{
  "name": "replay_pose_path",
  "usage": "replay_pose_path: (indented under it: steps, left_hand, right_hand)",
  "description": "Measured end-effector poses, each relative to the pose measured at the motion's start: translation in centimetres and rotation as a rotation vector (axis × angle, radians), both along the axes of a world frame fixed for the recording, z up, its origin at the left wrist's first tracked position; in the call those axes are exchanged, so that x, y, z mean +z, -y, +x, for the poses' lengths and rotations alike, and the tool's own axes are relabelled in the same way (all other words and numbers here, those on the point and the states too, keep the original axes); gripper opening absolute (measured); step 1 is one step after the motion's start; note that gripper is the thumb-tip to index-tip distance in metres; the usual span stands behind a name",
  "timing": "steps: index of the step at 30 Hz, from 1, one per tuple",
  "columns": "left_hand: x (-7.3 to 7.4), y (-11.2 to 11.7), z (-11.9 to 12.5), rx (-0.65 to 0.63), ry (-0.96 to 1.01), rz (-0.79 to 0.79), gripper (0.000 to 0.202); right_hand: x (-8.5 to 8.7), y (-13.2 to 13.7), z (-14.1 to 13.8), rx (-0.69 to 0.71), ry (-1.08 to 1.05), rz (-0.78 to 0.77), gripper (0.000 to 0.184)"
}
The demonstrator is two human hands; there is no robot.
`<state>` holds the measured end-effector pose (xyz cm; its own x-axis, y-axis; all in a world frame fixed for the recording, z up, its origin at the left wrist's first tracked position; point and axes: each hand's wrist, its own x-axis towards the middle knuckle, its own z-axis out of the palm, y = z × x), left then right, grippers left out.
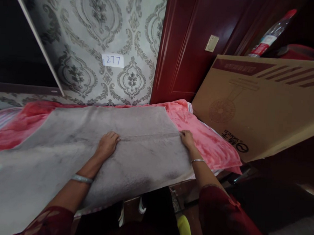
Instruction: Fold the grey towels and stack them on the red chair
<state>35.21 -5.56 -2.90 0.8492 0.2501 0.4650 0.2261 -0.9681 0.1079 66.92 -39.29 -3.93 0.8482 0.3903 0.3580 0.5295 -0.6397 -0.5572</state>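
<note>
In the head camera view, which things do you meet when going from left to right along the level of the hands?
Large grey fuzzy cloth → left hand → right hand → pink plush blanket → brown cardboard box with a fan drawing.

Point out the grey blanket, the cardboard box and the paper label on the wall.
grey blanket [144,152]: head view, on its flat middle between the hands.
cardboard box [273,106]: head view, on its printed front face.
paper label [113,60]: head view, on the handwritten number.

Single head-worn view, forward and down, close over the grey blanket [97,153], facing the wallpapered wall [98,33].
</note>
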Motion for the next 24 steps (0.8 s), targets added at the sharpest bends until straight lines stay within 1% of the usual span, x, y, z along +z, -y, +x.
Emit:
replay_pose_path:
  steps: [2,3,5,7,8,9,11,13,15,17,19,24]
  left_hand:
    - [0.1,0.1,0.0,-0.011,0.008,-0.009,0.018]
    - [0.1,0.2,-0.1,-0.013,0.010,-0.012,0.018]
    - [0.2,0.5,-0.1,-0.007,0.004,-0.014,0.018]
    - [0.2,0.9,-0.1,0.000,-0.010,-0.013,0.019]
    - [0.2,1.0,-0.1,0.000,-0.018,-0.012,0.019]
    - [0.2,1.2,-0.2,0.000,-0.027,-0.010,0.019]
    - [0.2,1.5,-0.3,0.003,-0.056,-0.008,0.018]
    - [0.3,1.6,-0.8,0.014,-0.100,-0.003,0.018]
    - [0.4,1.3,-1.7,0.025,-0.150,0.008,0.018]
    - [0.6,0.5,-3.2,0.043,-0.183,0.024,0.017]
    - [0.9,-0.8,-5.4,0.077,-0.200,0.035,0.016]
    - [1.8,-5.3,-12.8,0.204,-0.230,0.030,0.014]
  right_hand:
    - [0.7,-0.9,-1.5,0.015,0.044,-0.023,0.037]
    - [0.9,-1.7,-2.6,0.053,0.068,-0.035,0.040]
    - [1.1,-3.6,-4.9,0.199,0.142,-0.075,0.042]
    - [1.0,-5.7,-7.2,0.355,0.230,-0.129,0.043]
    - [0.7,-6.5,-8.2,0.406,0.264,-0.156,0.042]
    - [0.4,-7.2,-9.0,0.428,0.281,-0.179,0.039]
    - [-0.5,-8.0,-10.0,0.412,0.271,-0.202,0.031]
    - [-1.5,-8.2,-10.1,0.390,0.265,-0.193,0.026]
    - [-2.4,-8.1,-9.8,0.383,0.286,-0.158,0.025]
    - [-3.2,-7.9,-9.3,0.381,0.316,-0.124,0.026]
    - [-3.7,-7.9,-8.9,0.384,0.337,-0.109,0.028]
    - [-4.3,-7.9,-8.8,0.384,0.393,-0.096,0.034]
